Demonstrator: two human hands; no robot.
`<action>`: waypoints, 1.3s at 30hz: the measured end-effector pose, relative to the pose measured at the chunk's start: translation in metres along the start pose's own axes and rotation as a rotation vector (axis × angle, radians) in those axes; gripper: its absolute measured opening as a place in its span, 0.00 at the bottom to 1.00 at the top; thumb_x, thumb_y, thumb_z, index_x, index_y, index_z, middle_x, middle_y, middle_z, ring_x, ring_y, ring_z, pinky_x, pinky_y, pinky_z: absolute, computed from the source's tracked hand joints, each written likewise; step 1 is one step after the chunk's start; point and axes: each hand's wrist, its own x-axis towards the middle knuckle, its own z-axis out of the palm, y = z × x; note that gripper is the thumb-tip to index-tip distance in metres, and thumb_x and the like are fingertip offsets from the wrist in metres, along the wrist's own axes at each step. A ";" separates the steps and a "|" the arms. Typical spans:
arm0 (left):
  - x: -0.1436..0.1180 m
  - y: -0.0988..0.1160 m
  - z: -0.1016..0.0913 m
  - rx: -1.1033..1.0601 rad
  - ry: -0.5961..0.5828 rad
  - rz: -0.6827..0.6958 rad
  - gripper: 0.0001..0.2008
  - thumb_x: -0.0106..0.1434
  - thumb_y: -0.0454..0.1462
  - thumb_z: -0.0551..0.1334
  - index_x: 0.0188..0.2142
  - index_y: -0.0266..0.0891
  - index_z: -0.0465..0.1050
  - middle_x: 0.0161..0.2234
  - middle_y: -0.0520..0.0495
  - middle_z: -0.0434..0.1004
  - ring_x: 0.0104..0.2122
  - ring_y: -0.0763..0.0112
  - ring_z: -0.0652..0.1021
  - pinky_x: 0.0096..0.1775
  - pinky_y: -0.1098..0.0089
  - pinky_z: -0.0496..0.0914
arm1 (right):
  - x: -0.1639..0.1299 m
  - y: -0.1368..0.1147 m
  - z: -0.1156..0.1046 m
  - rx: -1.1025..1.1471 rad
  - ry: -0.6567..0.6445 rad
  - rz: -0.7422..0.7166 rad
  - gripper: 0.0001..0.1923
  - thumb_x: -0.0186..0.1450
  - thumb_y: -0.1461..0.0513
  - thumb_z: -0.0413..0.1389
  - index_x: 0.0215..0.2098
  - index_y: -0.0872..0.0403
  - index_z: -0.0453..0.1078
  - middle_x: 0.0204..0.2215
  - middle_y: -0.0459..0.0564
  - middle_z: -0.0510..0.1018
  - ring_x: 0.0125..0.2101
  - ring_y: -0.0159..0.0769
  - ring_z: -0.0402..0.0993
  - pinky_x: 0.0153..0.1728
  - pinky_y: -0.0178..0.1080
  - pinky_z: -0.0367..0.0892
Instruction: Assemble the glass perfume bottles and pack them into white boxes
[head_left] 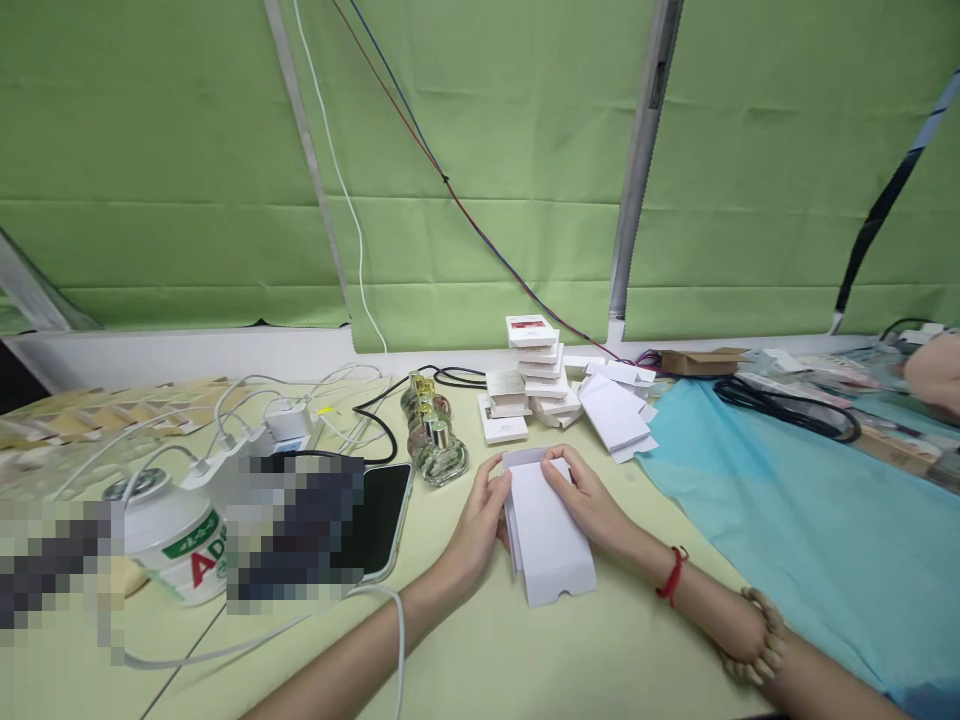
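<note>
Your forearms are reaching in from the bottom edge of the head view, and both hands are closing on a flat white carton blank (551, 545) lying on the yellow-green table (465, 660): your left hand (480, 520) is pinching its left edge, your right hand (589, 500) is pressing its top right corner. You are working just beside the glass perfume bottles (431, 430); a wide left elbow could be knocking them over. A white cable (397, 625) is crossing your left wrist and may be snagging.
</note>
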 end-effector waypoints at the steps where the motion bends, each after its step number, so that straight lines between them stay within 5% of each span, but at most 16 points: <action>1: -0.001 0.000 0.000 -0.015 0.002 0.000 0.28 0.59 0.52 0.54 0.55 0.46 0.53 0.33 0.51 0.68 0.28 0.74 0.69 0.26 0.76 0.62 | 0.000 0.000 0.000 0.013 -0.008 0.004 0.14 0.65 0.49 0.44 0.36 0.51 0.59 0.28 0.43 0.66 0.26 0.30 0.62 0.25 0.33 0.60; 5: -0.005 -0.001 0.003 -0.030 -0.076 0.014 0.32 0.59 0.50 0.56 0.58 0.49 0.43 0.40 0.47 0.70 0.33 0.72 0.72 0.34 0.73 0.66 | 0.000 0.002 0.000 0.073 -0.048 0.011 0.15 0.64 0.49 0.45 0.36 0.51 0.60 0.28 0.43 0.67 0.25 0.29 0.63 0.23 0.31 0.60; 11: -0.007 -0.003 0.004 0.086 -0.122 0.062 0.36 0.61 0.50 0.54 0.61 0.48 0.32 0.57 0.42 0.58 0.51 0.65 0.67 0.49 0.66 0.62 | -0.004 -0.001 0.003 0.175 -0.145 0.037 0.15 0.64 0.48 0.45 0.37 0.51 0.57 0.27 0.41 0.65 0.23 0.28 0.63 0.21 0.30 0.60; 23: -0.010 -0.003 0.003 0.157 -0.172 0.115 0.38 0.62 0.49 0.52 0.61 0.48 0.25 0.54 0.40 0.63 0.44 0.64 0.72 0.45 0.63 0.66 | -0.008 -0.007 0.003 0.074 -0.124 -0.029 0.16 0.65 0.51 0.44 0.48 0.47 0.51 0.39 0.47 0.66 0.31 0.31 0.68 0.29 0.34 0.67; 35: -0.009 -0.008 0.000 0.333 -0.166 0.167 0.27 0.62 0.50 0.50 0.56 0.44 0.43 0.51 0.41 0.64 0.39 0.67 0.71 0.39 0.67 0.66 | -0.008 -0.006 0.001 0.016 -0.130 -0.065 0.14 0.66 0.52 0.43 0.45 0.49 0.58 0.39 0.48 0.69 0.33 0.34 0.68 0.30 0.35 0.65; 39: -0.008 -0.009 0.000 0.357 -0.176 0.178 0.23 0.63 0.50 0.49 0.53 0.44 0.46 0.43 0.46 0.67 0.35 0.69 0.71 0.35 0.70 0.65 | -0.007 -0.005 0.002 0.005 -0.118 -0.089 0.12 0.66 0.52 0.43 0.43 0.49 0.59 0.39 0.47 0.68 0.35 0.33 0.67 0.32 0.35 0.65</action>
